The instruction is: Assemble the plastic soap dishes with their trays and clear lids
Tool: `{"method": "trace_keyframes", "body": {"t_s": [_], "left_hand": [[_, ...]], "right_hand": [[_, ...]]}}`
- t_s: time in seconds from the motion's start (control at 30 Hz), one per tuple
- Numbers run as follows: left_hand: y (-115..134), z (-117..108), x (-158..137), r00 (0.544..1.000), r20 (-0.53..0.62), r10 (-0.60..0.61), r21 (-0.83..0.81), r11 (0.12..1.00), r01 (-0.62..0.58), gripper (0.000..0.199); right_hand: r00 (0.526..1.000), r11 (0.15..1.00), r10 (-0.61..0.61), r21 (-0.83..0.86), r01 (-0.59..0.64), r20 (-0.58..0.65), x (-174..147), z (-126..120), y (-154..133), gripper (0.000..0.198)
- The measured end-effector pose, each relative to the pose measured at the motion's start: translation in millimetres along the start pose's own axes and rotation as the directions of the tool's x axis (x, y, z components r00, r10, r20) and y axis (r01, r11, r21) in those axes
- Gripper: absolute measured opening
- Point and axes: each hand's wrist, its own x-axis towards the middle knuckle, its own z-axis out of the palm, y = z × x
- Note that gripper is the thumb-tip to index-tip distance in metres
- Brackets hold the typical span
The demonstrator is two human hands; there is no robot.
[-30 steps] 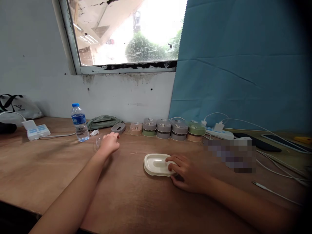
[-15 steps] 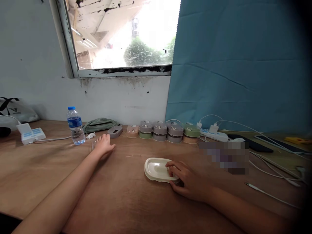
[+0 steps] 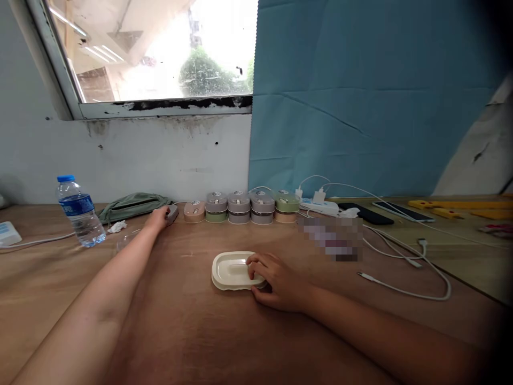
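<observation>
A cream oval plastic tray or lid [image 3: 230,270] lies on the brown table in front of me, its shallow hollow facing up. My right hand [image 3: 276,280] grips its right end, with curled fingers inside the hollow and the thumb at the near edge. Farther back on the left, my left hand [image 3: 161,216] is closed around a grey oval lid [image 3: 172,214], most of which it covers. A peach oval box [image 3: 194,212] stands just right of that lid.
Stacked grey boxes [image 3: 239,207] and a green-topped box [image 3: 287,203] line the wall. On the left are a water bottle [image 3: 81,213], a green pouch [image 3: 134,207], crumpled tissue [image 3: 117,226] and a clear plastic piece [image 3: 125,241]. White cables [image 3: 401,293] and phones [image 3: 403,212] lie right.
My left hand has moved from beside the grey lid onto it and closed around it. My right hand stays on the cream tray. The view has turned to the right.
</observation>
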Motion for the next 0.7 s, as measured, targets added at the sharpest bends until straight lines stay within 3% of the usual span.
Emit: {"method": "trace_keyframes", "body": {"t_s": [0.1,0.17,0.23,0.27,0.33,0.37,0.47,0.53,0.6,0.7], "left_hand": [[12,-11,-3,0.994,-0.104,0.017,-0.013,1.0,-0.018,0.033],[27,-22,-14,0.968,-0.249,0.043,-0.08,0.995,-0.065,0.034],[47,-32,-35,0.911,-0.402,0.092,-0.205,0.961,-0.187,0.036],[57,-36,-50,0.897,-0.422,0.132,-0.261,0.93,-0.259,0.038],[76,-40,-83,0.883,-0.342,0.322,-0.342,0.833,-0.436,0.036],[84,-40,-100,0.854,-0.278,0.439,-0.352,0.781,-0.516,0.035],[98,-33,-140,0.718,-0.022,0.695,-0.429,0.642,-0.635,0.027],[98,-24,-153,0.608,0.121,0.785,-0.488,0.58,-0.652,0.021],[95,-15,-156,0.544,0.198,0.815,-0.516,0.558,-0.65,0.02],[87,-4,-155,0.565,0.212,0.797,-0.528,0.58,-0.62,0.024]], "right_hand": [[1.0,1.0,0.004,0.006,-0.004,0.003,1,0,0,0.015],[1.0,0.999,-0.001,0.038,0.002,-0.023,1,2,2,0.023],[0.995,0.996,-0.017,0.084,0.025,-0.1,2,5,4,0.038],[0.987,0.994,-0.027,0.1,0.043,-0.158,2,7,6,0.046],[0.958,0.991,-0.048,0.104,0.081,-0.282,2,9,8,0.054],[0.94,0.991,-0.056,0.097,0.094,-0.338,2,10,9,0.056],[0.9,0.993,-0.055,0.072,0.095,-0.432,1,8,10,0.063],[0.909,0.996,-0.042,0.051,0.069,-0.414,-1,5,10,0.067],[0.943,0.999,-0.015,0.038,0.03,-0.334,-2,2,9,0.067],[0.984,0.993,0.078,0.096,-0.064,-0.158,-1,-1,8,0.063]]}}
